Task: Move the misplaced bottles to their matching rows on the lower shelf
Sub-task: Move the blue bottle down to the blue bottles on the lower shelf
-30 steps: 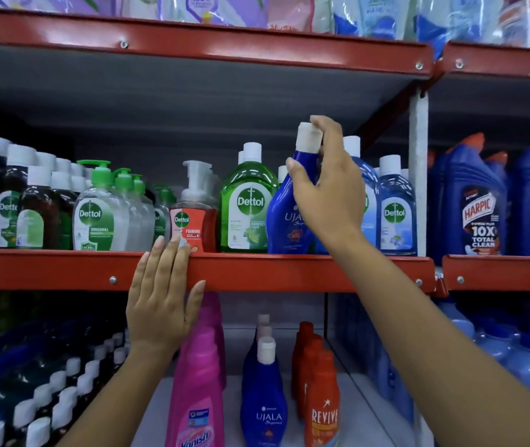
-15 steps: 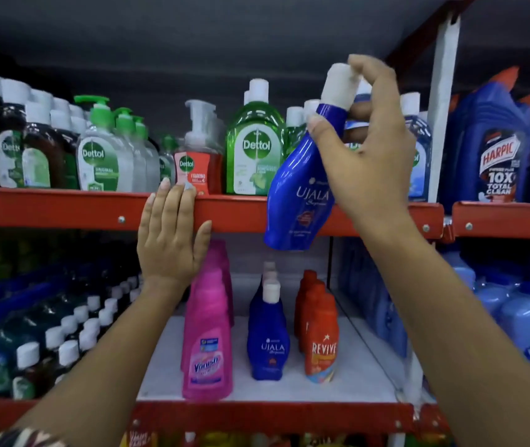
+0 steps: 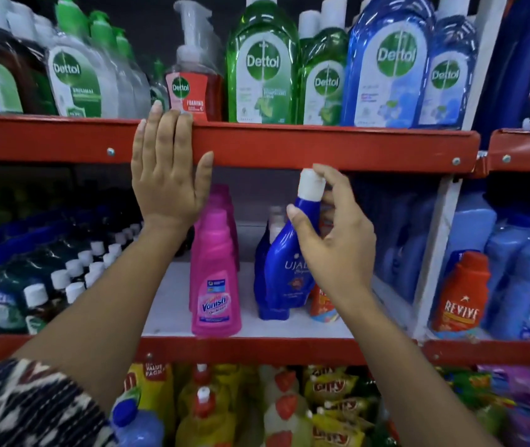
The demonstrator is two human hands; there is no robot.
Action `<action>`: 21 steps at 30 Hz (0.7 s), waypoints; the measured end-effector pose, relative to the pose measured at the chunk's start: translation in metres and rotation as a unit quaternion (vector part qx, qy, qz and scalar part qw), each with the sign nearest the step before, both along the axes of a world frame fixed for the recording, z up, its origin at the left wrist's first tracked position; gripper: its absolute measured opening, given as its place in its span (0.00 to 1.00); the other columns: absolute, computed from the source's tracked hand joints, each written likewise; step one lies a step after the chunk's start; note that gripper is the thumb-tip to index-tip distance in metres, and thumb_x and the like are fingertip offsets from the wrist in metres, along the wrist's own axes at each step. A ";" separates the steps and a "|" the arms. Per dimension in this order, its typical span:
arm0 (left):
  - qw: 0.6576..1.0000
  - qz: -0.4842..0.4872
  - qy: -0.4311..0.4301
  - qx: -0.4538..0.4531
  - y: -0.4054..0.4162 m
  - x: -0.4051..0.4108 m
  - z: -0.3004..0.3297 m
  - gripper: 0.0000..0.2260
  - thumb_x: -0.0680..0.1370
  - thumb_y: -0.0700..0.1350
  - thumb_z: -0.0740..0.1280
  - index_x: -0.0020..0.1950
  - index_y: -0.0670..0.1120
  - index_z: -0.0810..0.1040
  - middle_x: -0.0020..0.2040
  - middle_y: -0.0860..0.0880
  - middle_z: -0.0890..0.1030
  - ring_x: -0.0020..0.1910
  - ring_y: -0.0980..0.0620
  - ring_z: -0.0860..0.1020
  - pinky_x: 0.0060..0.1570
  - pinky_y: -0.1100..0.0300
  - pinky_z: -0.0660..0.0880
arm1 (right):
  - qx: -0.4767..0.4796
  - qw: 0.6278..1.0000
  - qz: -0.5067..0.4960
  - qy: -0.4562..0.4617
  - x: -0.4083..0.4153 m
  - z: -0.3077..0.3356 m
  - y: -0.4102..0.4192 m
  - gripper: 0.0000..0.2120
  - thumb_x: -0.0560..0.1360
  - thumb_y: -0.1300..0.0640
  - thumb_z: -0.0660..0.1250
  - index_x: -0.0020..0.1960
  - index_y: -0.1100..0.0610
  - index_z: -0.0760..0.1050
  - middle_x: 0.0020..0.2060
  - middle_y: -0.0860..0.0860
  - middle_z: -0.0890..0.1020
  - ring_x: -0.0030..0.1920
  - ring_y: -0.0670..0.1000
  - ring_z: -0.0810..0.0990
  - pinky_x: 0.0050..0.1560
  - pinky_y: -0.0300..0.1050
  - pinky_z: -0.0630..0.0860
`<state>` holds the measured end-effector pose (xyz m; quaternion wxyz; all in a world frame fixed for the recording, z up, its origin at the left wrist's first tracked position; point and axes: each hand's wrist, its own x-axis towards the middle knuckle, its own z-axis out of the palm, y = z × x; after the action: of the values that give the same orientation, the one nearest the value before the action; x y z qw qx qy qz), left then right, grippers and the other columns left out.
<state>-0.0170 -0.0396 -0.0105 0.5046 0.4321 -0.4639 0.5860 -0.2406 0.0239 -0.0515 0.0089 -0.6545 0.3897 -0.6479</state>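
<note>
**Blue Ujala bottle held at lower-shelf row**

Head cam: R hand grasps the blue Ujala bottle by its upper part. Thumb lies across the neck's left side, just below the white cap; index finger curls over the cap's right side from above; other fingers wrap behind the shoulder, mostly hidden. Bottle's long axis runs near-vertical w/ a slight tilt, cap up and leaning right, base down-left. Label faces the camera, partly covered by the palm. Base sits at or just above the white lower shelf; can't tell if it's touching. It's at the front of the blue Ujala row, whose caps show just behind, far side. Pink Vanish bottle stands just left; orange Revive row just right, mostly hidden by the hand. Cap top is just under the red upper shelf edge.

L hand lies flat, fingers extended and together, pressed on that red edge, fingertips reaching the lip by the red Dettol foaming pump; holds nothing. A lone Revive bottle stands in the next bay right, among pale blue bottles.
</note>
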 end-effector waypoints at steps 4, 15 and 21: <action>1.000 0.007 -0.002 -0.010 -0.002 0.001 0.000 0.24 0.84 0.53 0.50 0.70 0.37 0.69 0.67 0.37 0.75 0.71 0.40 0.67 0.74 0.51 0.55 | 0.018 0.999 -0.023 0.028 0.005 -0.029 -0.013 0.24 0.74 0.53 0.70 0.68 0.42 0.68 0.57 0.42 0.80 0.51 0.45 0.80 0.46 0.44 0.78; 1.000 -0.001 -0.002 -0.022 -0.005 0.002 0.001 0.24 0.84 0.53 0.50 0.70 0.38 0.70 0.67 0.37 0.75 0.70 0.41 0.66 0.75 0.55 0.51 | 0.034 0.992 -0.083 0.086 0.015 -0.082 -0.041 0.22 0.75 0.54 0.71 0.68 0.51 0.72 0.52 0.49 0.82 0.43 0.44 0.74 0.34 0.24 0.61; 1.000 -0.002 -0.002 -0.027 -0.005 0.002 0.000 0.24 0.84 0.53 0.50 0.70 0.38 0.70 0.67 0.38 0.75 0.71 0.42 0.66 0.76 0.56 0.50 | 0.034 0.991 -0.090 0.094 0.014 -0.093 -0.046 0.24 0.76 0.53 0.70 0.70 0.52 0.70 0.52 0.50 0.82 0.43 0.46 0.77 0.34 0.25 0.62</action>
<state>-0.0147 -0.0444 -0.0101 0.5167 0.4162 -0.4496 0.5981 -0.2267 -0.0224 -0.1448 -0.0644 -0.6741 0.4680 -0.5679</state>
